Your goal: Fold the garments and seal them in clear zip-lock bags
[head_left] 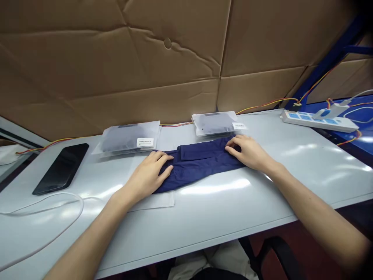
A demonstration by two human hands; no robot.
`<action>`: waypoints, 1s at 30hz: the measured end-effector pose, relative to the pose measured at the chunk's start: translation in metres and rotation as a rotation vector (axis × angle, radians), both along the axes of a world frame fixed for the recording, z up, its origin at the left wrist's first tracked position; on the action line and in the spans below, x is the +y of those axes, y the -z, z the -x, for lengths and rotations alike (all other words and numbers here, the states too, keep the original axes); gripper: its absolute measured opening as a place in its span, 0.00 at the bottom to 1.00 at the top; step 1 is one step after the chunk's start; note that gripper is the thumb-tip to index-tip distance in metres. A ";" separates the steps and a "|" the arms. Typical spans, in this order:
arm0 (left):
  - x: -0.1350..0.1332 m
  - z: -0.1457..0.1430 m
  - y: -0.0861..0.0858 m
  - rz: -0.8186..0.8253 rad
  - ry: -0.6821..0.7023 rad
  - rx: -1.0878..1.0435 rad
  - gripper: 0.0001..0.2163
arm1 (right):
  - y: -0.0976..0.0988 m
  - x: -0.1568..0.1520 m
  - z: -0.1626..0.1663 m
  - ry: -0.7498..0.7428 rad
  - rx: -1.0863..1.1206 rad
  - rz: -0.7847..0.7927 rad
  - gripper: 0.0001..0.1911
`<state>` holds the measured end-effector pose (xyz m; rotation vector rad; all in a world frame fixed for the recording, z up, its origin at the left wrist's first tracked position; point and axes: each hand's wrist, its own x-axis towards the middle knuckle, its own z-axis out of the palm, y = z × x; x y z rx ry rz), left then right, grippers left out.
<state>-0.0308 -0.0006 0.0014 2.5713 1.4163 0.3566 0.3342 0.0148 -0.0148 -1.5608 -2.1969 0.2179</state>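
Note:
A navy blue folded garment (201,163) lies in a long strip across the white table, with a shorter folded layer along its far side. On its left end rests my left hand (151,171), open, with thumb and fingers apart on the fabric. My right hand (247,151) is at the other end, its thumb and index finger closed together on the cloth. Under the left end, a flat white translucent sheet or bag (159,200) sticks out. Exactly which garment it is cannot be made out.
Behind the garment lie two labelled translucent packages, a left one (125,137) and a right one (217,122), with dark contents. A black phone (62,167) and a white cable (72,221) are at left. A power strip (320,120) sits at right. Cardboard (175,74) stands behind the table.

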 end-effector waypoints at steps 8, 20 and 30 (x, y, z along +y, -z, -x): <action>-0.001 -0.006 0.000 0.003 -0.015 -0.025 0.19 | 0.000 0.000 0.000 -0.006 0.004 0.001 0.11; -0.004 -0.006 0.000 0.057 -0.010 -0.050 0.20 | 0.002 0.000 0.000 0.006 -0.001 -0.004 0.11; -0.003 -0.006 0.001 0.050 -0.013 -0.056 0.19 | 0.000 -0.001 0.000 -0.010 -0.014 0.004 0.12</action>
